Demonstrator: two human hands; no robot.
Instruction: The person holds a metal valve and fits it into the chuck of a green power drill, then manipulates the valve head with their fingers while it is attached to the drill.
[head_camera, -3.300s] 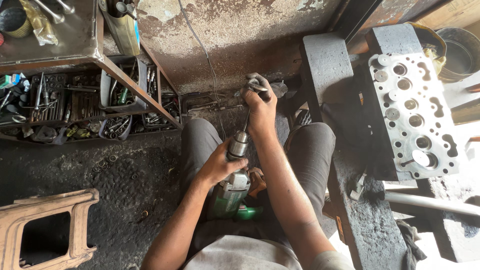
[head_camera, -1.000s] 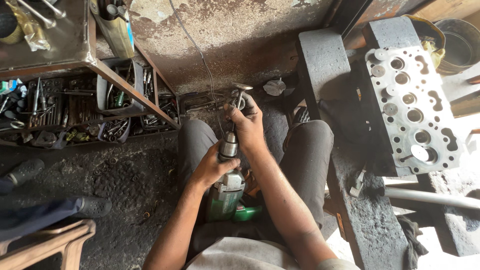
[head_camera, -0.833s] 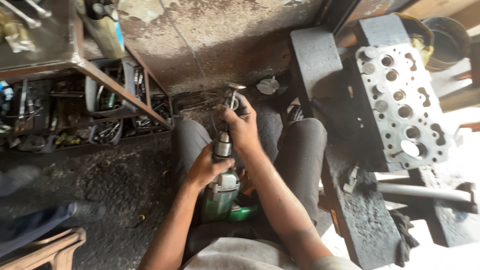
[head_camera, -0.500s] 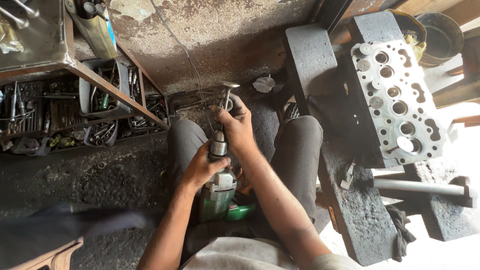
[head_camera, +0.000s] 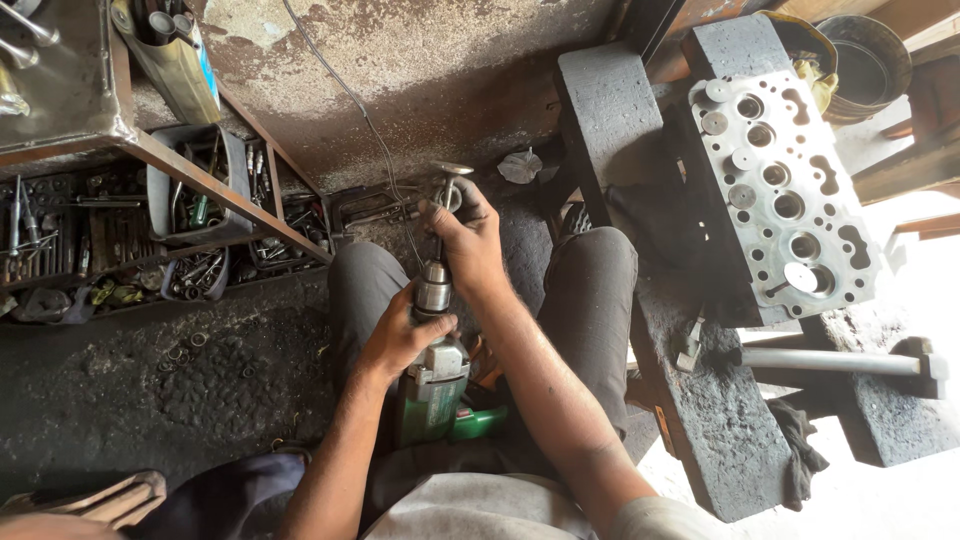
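Head view, looking down: green electric drill (head_camera: 432, 395) upright between the knees, chuck (head_camera: 433, 292) pointing away from the body, an engine valve (head_camera: 449, 172) clamped in it by the stem with its flat round head at the far end. Left hand (head_camera: 400, 338) wrapped around the drill's silver neck just below the chuck, fingers closed on it. Right hand (head_camera: 468, 238) further out, fingers curled around the valve stem right under the head, thumb pressed near the rim — gripping, not merely touching.

Compared with three seconds ago, same grip on both ends; right hand now a little lower and closer along the stem, valve head clear of the fingers instead of buried in the fist. By that, work on the valve looks ongoing rather than finished — a judgement only, since spin of the chuck cannot be told.

Around it: grey trousers (head_camera: 590, 300) either side, a thin cable (head_camera: 350, 95) trailing up across the stained concrete floor (head_camera: 420, 60). To the right, a cylinder head (head_camera: 785, 190) lying on dark blocks (head_camera: 700, 400), several valves seated in its ports. To the left, a rusty metal rack (head_camera: 180, 170) crowded with tools and bins.
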